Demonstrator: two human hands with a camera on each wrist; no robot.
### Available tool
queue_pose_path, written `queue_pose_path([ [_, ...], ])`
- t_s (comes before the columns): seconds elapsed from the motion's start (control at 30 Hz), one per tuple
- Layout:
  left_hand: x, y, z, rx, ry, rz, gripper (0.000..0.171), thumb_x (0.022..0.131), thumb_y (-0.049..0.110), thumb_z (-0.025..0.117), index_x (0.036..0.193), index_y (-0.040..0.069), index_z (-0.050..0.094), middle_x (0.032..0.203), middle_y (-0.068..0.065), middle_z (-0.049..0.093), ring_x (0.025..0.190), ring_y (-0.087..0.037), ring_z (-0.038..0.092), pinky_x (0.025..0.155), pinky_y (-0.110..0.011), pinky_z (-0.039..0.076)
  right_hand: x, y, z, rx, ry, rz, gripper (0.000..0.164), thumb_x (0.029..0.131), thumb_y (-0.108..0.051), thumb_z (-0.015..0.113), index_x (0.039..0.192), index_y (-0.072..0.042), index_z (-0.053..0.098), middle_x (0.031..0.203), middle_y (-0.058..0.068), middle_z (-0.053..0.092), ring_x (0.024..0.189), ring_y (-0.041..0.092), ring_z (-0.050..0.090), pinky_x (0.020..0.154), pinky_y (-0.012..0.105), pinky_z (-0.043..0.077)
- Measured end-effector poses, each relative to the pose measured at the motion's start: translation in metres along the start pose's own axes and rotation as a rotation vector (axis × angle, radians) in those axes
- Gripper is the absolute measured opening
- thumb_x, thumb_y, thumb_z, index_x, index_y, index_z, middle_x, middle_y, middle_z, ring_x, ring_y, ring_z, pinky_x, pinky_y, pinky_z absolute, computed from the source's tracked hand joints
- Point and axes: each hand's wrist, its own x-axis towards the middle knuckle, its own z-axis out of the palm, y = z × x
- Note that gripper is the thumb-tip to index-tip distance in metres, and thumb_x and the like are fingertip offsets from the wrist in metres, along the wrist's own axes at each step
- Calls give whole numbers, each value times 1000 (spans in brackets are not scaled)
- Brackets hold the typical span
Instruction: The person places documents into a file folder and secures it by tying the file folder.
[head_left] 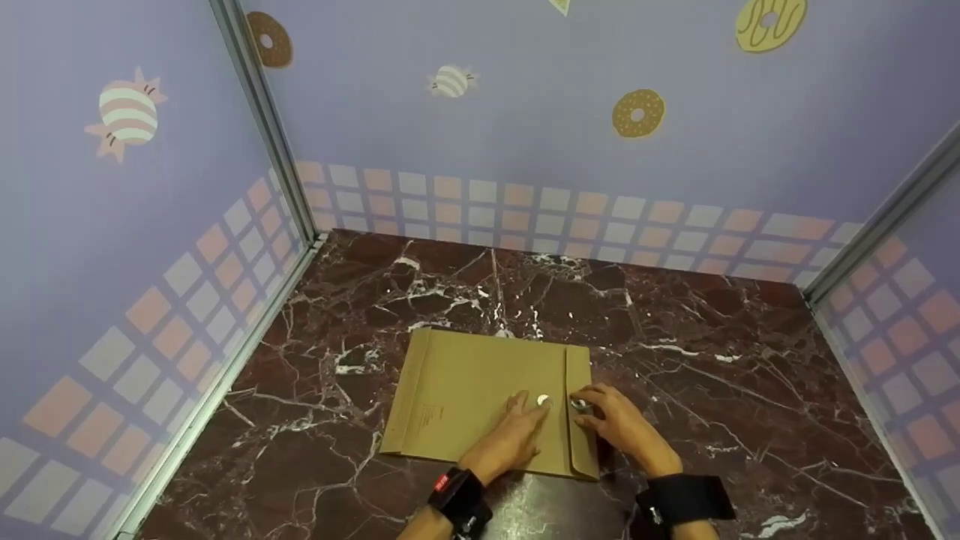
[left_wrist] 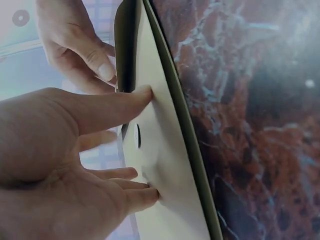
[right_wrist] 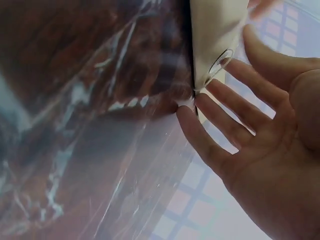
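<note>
A brown paper file envelope (head_left: 480, 367) lies on the dark marbled surface, its narrow flap (head_left: 583, 459) at the right side. One white round button (head_left: 544, 400) sits on the body, and a second round button (head_left: 578, 403) is on the flap. My left hand (head_left: 504, 441) rests its fingertips on the envelope around the body button (left_wrist: 137, 135), thumb and fingers spread. My right hand (head_left: 626, 427) is at the flap, fingers stretched out and touching beside its button (right_wrist: 220, 62). Whether a string runs between the buttons is not visible.
Lilac panels (head_left: 525, 112) with candy and doughnut prints stand at the back and both sides, joined by metal posts (head_left: 270, 120). The marbled surface (head_left: 720, 375) extends around the envelope. Black bands (head_left: 684, 500) are worn on both wrists.
</note>
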Motion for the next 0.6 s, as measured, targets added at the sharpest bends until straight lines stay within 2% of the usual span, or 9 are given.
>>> queue_pose_path([
  [0.07,-1,1,2,-4,-8,27,68,86,7,71,149,19,47,156,-33,26,144,-53,26,114,-60,32,0,1,4,-34,38,12,30,79,-6,78,109,-2,72,104,11,67,96,28,63,84,44,53],
  [0.17,-3,3,6,-25,-47,25,59,90,15,68,144,34,51,160,-30,18,147,-53,15,117,-62,23,3,2,10,-72,131,49,24,75,1,80,97,-1,73,94,10,65,91,28,63,80,43,55],
  [0.27,-4,6,10,-1,-87,14,53,93,28,64,141,44,49,162,-27,9,148,-53,6,119,-63,15,5,5,14,-140,216,78,16,74,6,79,85,0,68,85,10,61,83,28,64,73,42,56],
  [0.37,-6,7,13,36,-92,30,56,89,36,67,140,47,48,163,-28,5,146,-56,4,118,-64,14,6,8,17,-245,256,54,17,76,6,76,78,-2,62,79,9,58,75,29,63,66,41,56],
  [0.43,-7,7,14,57,-96,42,59,85,40,70,139,47,49,163,-28,4,146,-57,3,119,-65,13,5,8,17,-282,263,9,19,75,7,76,75,-3,60,77,9,55,72,28,60,64,39,54],
  [0.5,-8,6,14,71,-102,45,62,81,42,73,138,47,51,163,-28,3,147,-56,2,119,-65,12,5,8,16,-280,261,-46,20,72,8,77,74,-3,59,76,8,54,71,26,58,64,38,52],
  [0.6,-8,6,15,89,-115,44,63,78,42,75,137,44,53,162,-29,4,148,-54,2,118,-66,13,5,6,11,-221,229,-108,21,71,8,77,74,-4,60,74,4,54,72,21,53,64,34,49],
])
